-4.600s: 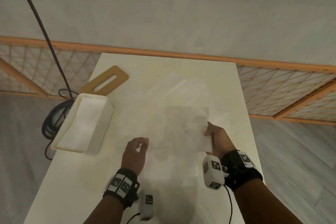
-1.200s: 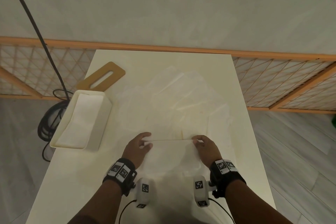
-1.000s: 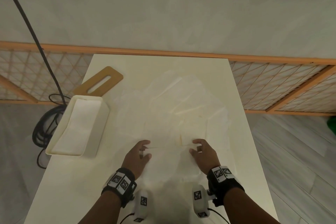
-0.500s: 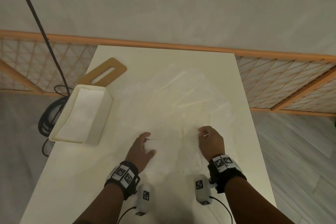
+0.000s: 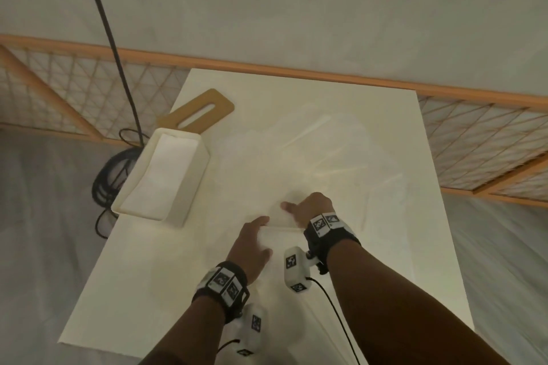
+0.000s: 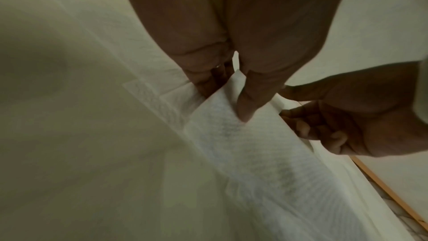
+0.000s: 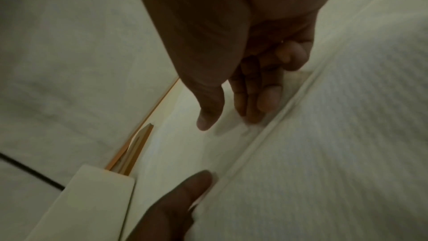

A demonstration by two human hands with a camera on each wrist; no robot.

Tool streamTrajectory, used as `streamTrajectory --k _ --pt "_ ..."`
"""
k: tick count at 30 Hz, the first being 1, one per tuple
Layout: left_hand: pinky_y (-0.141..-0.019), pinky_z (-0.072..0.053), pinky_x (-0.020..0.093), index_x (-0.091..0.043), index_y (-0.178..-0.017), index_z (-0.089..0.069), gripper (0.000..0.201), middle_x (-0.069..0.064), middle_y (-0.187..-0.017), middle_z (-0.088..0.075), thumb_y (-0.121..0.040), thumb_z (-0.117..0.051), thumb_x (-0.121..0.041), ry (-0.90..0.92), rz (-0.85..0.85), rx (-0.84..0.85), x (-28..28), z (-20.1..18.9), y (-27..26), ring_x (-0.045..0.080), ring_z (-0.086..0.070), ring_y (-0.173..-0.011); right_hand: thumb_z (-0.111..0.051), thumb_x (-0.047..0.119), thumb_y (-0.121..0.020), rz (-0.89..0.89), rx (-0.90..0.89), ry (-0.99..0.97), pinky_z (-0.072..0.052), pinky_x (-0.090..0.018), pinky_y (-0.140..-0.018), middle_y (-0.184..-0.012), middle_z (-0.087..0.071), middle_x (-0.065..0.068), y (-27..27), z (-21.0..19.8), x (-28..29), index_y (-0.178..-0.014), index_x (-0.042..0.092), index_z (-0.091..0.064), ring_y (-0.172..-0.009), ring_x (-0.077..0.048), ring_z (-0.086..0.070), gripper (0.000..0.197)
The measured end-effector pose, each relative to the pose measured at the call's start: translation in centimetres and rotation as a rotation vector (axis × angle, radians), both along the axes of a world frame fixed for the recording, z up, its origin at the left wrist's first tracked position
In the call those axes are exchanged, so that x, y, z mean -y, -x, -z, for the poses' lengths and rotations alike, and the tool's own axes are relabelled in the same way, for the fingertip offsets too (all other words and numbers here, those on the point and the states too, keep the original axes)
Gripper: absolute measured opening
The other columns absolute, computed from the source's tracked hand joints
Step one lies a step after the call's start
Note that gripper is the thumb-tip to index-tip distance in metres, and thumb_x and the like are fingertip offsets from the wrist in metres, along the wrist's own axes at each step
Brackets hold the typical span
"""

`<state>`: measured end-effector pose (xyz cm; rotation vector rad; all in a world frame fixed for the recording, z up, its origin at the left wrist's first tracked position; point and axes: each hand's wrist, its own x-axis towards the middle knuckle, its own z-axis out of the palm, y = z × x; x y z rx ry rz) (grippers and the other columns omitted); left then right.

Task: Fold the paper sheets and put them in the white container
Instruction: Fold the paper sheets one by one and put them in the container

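Observation:
A folded white paper sheet [image 5: 281, 234] lies near the table's front, on top of other loose sheets [image 5: 326, 157]. My left hand [image 5: 252, 243] pinches its near-left corner. In the left wrist view the thumb lies on top of the sheet [image 6: 243, 144] and the fingers are under it. My right hand [image 5: 302, 207] is just right of the left hand. In the right wrist view its fingers [image 7: 254, 105] are fairly straight and touch the paper beside the fold ridge, with the thumb apart. The white container [image 5: 189, 184] stands at the left edge with folded paper inside.
A wooden board with a slot [image 5: 198, 111] lies behind the container. A black cable [image 5: 112, 169] hangs and coils on the floor to the left. An orange lattice fence [image 5: 474, 142] runs behind the table [image 5: 148, 290].
My right hand has moved left along the sheet, from its right end to right beside my left hand. The left hand has stayed at the sheet's left corner.

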<state>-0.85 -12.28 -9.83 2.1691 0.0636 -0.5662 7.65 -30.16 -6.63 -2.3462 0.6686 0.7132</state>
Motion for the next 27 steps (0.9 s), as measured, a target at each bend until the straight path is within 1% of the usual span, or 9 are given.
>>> streamTrajectory --k 3,5,8,13,15,19,22,24,27 --pt "-0.115 -0.038 0.034 -0.028 -0.150 -0.034 0.071 -0.003 -0.144 -0.042 -0.090 -0.067 -0.011 0.020 0.043 0.002 -0.5 0.1 -0.6 0.015 -0.046 -0.131 -0.072 0.062 -0.082 -0.043 -0.018 0.062 -0.043 -0.027 -0.063 -0.096 -0.069 -0.005 -0.5 0.5 -1.4 -0.074 0.012 -0.057 -0.068 -0.019 -0.057 0.053" --pt "-0.112 -0.040 0.026 -0.027 -0.151 -0.033 0.071 -0.003 -0.146 -0.041 -0.091 -0.067 -0.012 0.044 0.076 0.001 -1.0 0.3 -0.7 0.013 -0.046 -0.131 -0.067 0.053 -0.090 -0.070 0.001 0.066 -0.041 -0.026 -0.067 -0.103 -0.071 -0.007 -0.3 0.3 -2.1 -0.089 0.009 -0.069 -0.084 -0.024 -0.064 0.044" --pt "-0.087 -0.038 -0.001 -0.027 -0.151 -0.032 0.071 -0.002 -0.146 -0.039 -0.092 -0.064 -0.007 0.062 0.099 -0.017 -1.4 0.5 -0.8 0.009 -0.047 -0.122 -0.061 0.044 -0.095 -0.002 0.106 0.075 -0.043 -0.028 -0.076 -0.096 -0.070 -0.004 0.9 -0.2 -2.1 -0.096 0.007 -0.070 -0.100 -0.028 -0.065 0.039" --pt "-0.097 -0.034 0.013 -0.026 -0.151 -0.033 0.074 -0.001 -0.144 -0.041 -0.088 -0.063 -0.002 0.010 0.109 -0.008 -1.2 0.4 -1.1 0.008 -0.045 -0.116 -0.063 0.036 -0.093 0.230 0.355 0.009 -0.040 -0.031 -0.062 -0.079 -0.065 0.000 3.4 -2.6 -0.5 -0.087 0.005 -0.059 -0.079 -0.024 -0.058 0.032" --pt "-0.097 -0.036 0.014 -0.026 -0.151 -0.032 0.075 0.001 -0.143 -0.042 -0.087 -0.064 -0.002 0.004 0.121 -0.017 -1.2 0.1 -1.3 0.008 -0.045 -0.114 -0.062 0.029 -0.091 0.361 0.477 -0.191 -0.043 -0.027 -0.064 -0.085 -0.064 -0.004 4.5 -4.1 0.3 -0.094 0.001 -0.060 -0.079 -0.023 -0.056 0.028" --pt "-0.108 -0.041 0.028 -0.023 -0.150 -0.034 0.069 0.005 -0.143 -0.047 -0.090 -0.067 -0.016 0.012 0.113 -0.076 -1.2 -0.6 -1.9 0.019 -0.052 -0.124 -0.054 0.018 -0.085 0.654 0.573 -0.768 -0.055 -0.043 -0.090 -0.103 -0.067 -0.010 5.8 -6.5 2.4 -0.108 0.000 -0.063 -0.098 -0.028 -0.063 0.031" --pt "-0.102 -0.043 0.029 -0.019 -0.143 -0.044 0.050 0.007 -0.138 -0.053 -0.097 -0.061 -0.025 0.029 -0.058 -0.071 -1.3 -1.8 -2.2 0.019 -0.055 -0.117 -0.048 0.008 -0.083 0.650 0.524 -0.945 -0.054 -0.043 -0.077 -0.101 -0.068 -0.014 6.3 -8.0 4.6 -0.106 0.000 -0.064 -0.094 -0.033 -0.064 0.029" --pt "-0.102 -0.041 0.028 -0.017 -0.136 -0.053 0.045 0.007 -0.137 -0.056 -0.097 -0.059 -0.040 0.125 -0.201 -0.016 -1.5 -3.0 -2.4 0.017 -0.055 -0.115 -0.050 0.008 -0.075 0.595 0.488 -0.960 -0.044 -0.041 -0.072 -0.095 -0.063 -0.015 6.4 -8.8 5.8 -0.099 0.004 -0.064 -0.088 -0.032 -0.059 0.029" --pt "-0.112 -0.038 0.038 -0.020 -0.127 -0.061 0.081 0.002 -0.131 -0.063 -0.079 -0.050 -0.085 0.504 -0.373 -0.154 -0.8 -6.0 -2.6 0.019 -0.056 -0.124 -0.049 0.004 -0.078 0.508 0.451 -1.005 -0.039 -0.036 -0.069 -0.082 -0.056 -0.012 6.6 -10.1 7.0 -0.092 0.006 -0.058 -0.077 -0.027 -0.052 0.017"
